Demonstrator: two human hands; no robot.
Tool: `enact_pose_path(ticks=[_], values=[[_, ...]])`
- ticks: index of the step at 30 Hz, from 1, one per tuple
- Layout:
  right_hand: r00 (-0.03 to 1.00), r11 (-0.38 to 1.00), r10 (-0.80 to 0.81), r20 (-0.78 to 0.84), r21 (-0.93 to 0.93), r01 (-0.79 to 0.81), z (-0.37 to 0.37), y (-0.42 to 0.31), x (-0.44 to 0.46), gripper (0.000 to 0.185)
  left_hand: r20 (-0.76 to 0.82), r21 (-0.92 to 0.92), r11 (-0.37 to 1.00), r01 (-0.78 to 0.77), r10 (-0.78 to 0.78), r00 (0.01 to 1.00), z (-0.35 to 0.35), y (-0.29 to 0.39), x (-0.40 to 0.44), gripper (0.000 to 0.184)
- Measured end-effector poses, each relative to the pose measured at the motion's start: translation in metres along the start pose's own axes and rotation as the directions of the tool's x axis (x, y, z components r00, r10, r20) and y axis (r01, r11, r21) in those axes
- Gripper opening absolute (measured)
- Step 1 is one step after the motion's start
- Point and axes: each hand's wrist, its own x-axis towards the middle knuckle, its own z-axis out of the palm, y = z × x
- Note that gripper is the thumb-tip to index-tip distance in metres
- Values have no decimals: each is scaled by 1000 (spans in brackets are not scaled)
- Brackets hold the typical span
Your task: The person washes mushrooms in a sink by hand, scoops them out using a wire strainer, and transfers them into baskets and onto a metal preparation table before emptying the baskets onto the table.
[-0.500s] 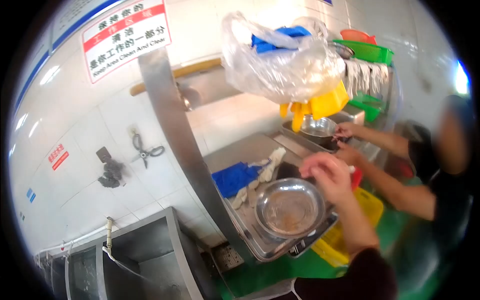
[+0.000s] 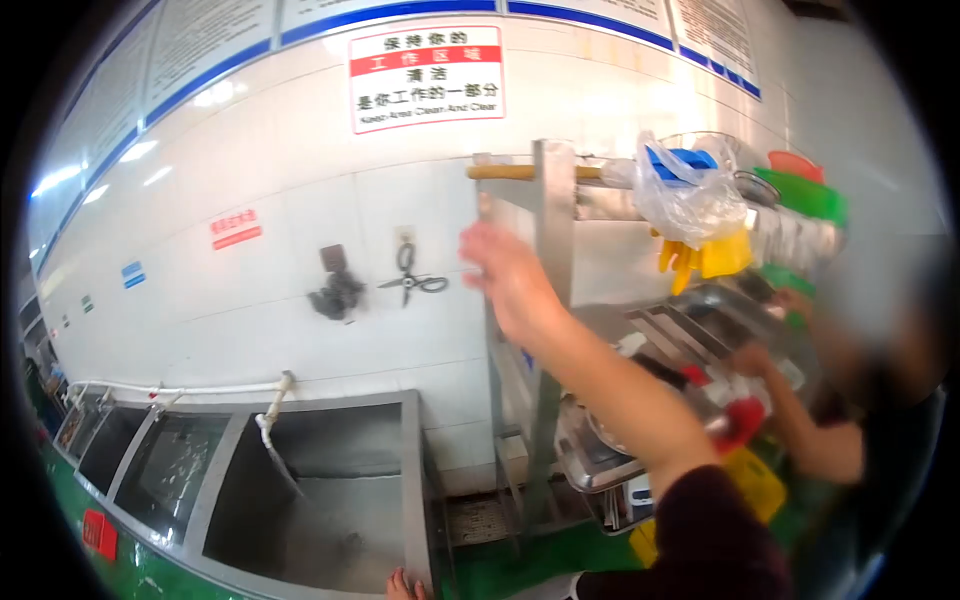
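My right hand (image 2: 505,275) is raised with its fingers apart and nothing in it, slightly blurred. It is in front of a metal shelf post (image 2: 553,330), to the right of dark-handled scissors (image 2: 408,285) hanging on the tiled wall, and not touching them. At the bottom edge of the view, the fingertips of my left hand (image 2: 404,586) lie by the rim of a steel sink (image 2: 412,500); the rest of that hand is out of view. My right forearm partly hides a round metal dish (image 2: 605,430) on the steel bench.
A dark scrubber (image 2: 338,297) hangs left of the scissors. Yellow gloves (image 2: 700,260) and a plastic bag (image 2: 690,195) hang from the shelf. At right, a co-worker's hand (image 2: 752,360) is over the bench, above a yellow crate (image 2: 750,485). A white pipe (image 2: 270,420) reaches into the sink.
My view has turned left toward the wall and sinks. My right hand has moved from above the metal dish up and left toward the scissors. My left fingertips have come into view.
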Motion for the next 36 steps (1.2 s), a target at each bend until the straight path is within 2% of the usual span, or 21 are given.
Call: enact_pose_path(ticks=[2, 3, 4, 7, 10, 13, 17, 20, 23, 24, 25, 27, 29, 31, 33, 35, 36], values=[[945, 996, 83, -317, 69, -64, 26, 12, 67, 36, -260, -48, 998, -40, 27, 965, -31, 12, -13, 44], [888, 987, 155, -433, 110, -119, 29, 15, 100, 37, -230, -208, 978, -22, -26, 973, -45, 10, -26, 43], [812, 973, 228, -537, 157, -170, 30, 20, 130, 38, -200, -259, 966, -11, -42, 979, -58, 13, -32, 43], [787, 852, 182, -590, 494, 173, 12, 18, 190, 32, -119, -306, 951, 37, -77, 990, -86, 14, -37, 43], [865, 561, 182, -468, 772, 299, 31, 1, 186, 11, -77, -308, 948, 81, -110, 991, -105, 14, -33, 42], [843, 651, 195, -501, 709, 271, 39, -16, 199, 7, -52, -297, 946, 133, -155, 986, -119, 14, -29, 42], [865, 715, 155, -478, 658, 235, 56, -33, 189, 6, -30, -286, 936, 205, -223, 974, -135, 8, -25, 41], [935, 781, 105, -338, 610, 133, 66, -13, 179, 7, -26, -280, 922, 267, -285, 958, -147, -4, -26, 41], [990, 848, 66, -121, 531, 8, 92, 14, 155, 8, -28, -286, 900, 330, -352, 936, -160, -23, -34, 40], [1000, 844, 13, -5, 536, -9, 102, 26, 141, 9, -30, -290, 890, 351, -375, 927, -165, -31, -38, 40], [993, 840, -41, 110, 542, -26, 115, 39, 121, 10, -31, -297, 879, 373, -400, 916, -171, -41, -42, 40], [971, 816, -21, 240, 565, -122, 152, 67, 64, 13, -32, -317, 848, 426, -458, 888, -180, -63, -59, 40], [877, 788, -81, 474, 569, -235, 182, 127, 10, 11, -30, -341, 809, 478, -518, 855, -193, -91, -78, 40], [840, 819, 89, 535, 441, -368, 209, 184, -51, 12, -26, -367, 767, 526, -574, 819, -206, -122, -104, 39], [797, 565, 313, 516, 574, -593, 229, 224, -93, 19, -18, -399, 711, 579, -637, 771, -221, -161, -137, 39], [728, 514, 311, 612, 536, -670, 247, 269, -137, 19, -6, -437, 635, 637, -710, 704, -235, -208, -187, 39], [678, 533, 360, 640, 456, -713, 259, 291, -166, 17, -2, -459, 585, 669, -754, 657, -242, -233, -218, 39]])
